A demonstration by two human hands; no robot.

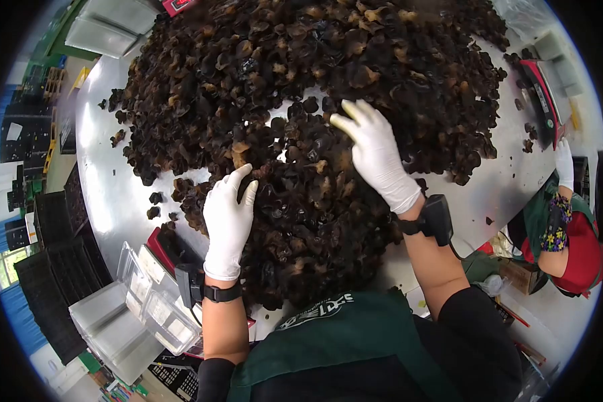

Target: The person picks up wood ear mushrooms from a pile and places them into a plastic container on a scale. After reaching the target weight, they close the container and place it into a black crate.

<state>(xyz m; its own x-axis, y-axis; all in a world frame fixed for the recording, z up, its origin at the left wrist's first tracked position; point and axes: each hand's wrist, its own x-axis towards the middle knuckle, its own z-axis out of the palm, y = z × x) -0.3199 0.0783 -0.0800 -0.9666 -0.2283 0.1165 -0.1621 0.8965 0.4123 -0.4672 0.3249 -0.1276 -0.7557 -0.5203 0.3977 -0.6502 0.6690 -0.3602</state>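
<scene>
A big heap of dark brown wood ear mushrooms (301, 241) spreads over the metal table (100, 134). My left hand (228, 224), in a white glove, rests at the left side of the near pile. Its thumb and forefinger are apart, with a lighter brown mushroom piece (240, 154) just beyond the fingertips. Over the right side of the pile is my right hand (380, 151), also gloved. Its fingers stretch towards the far heap, slightly spread, and I see nothing held in them. Both wrists carry black strapped devices.
Clear plastic boxes (157, 305) and a red scale (167, 248) stand at the left near edge. Another red scale (541, 97) is at the right. A co-worker in a red garment (583, 258) has a gloved hand near it. More plastic trays (104, 33) sit at the far left.
</scene>
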